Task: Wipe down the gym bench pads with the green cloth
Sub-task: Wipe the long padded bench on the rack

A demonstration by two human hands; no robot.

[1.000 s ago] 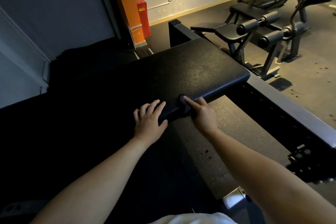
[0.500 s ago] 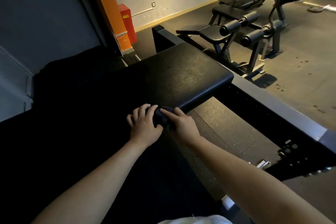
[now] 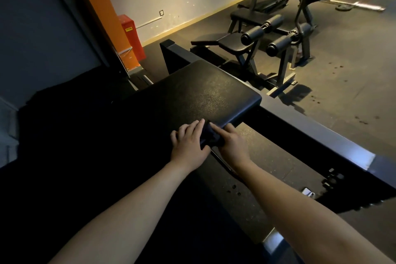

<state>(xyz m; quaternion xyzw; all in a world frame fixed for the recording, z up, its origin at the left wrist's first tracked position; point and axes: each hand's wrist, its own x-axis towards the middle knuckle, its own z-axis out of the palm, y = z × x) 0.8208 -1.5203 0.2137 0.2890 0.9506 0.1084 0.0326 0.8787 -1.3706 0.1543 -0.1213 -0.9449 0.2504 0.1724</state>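
while the light is kept low, an orange pillar is picked out at eleven o'clock, with a red box set against its three o'clock side. the black bench pad is seen across the middle, its corner rounded off at three o'clock. and now the hands: they are held close together at the pad's six o'clock edge. the left hand is laid flat, fingers straight on the pad, its side touching the green cloth. the cloth is bunched between both hands on that edge and looks almost black in this gloom. it is gripped by the right hand, index finger stretched along the top, the other fingers curled; the thumb cannot be made out. up at one o'clock a second bench with two roller pads is seen on the floor, well apart. a grey steel beam is run out toward four o'clock.
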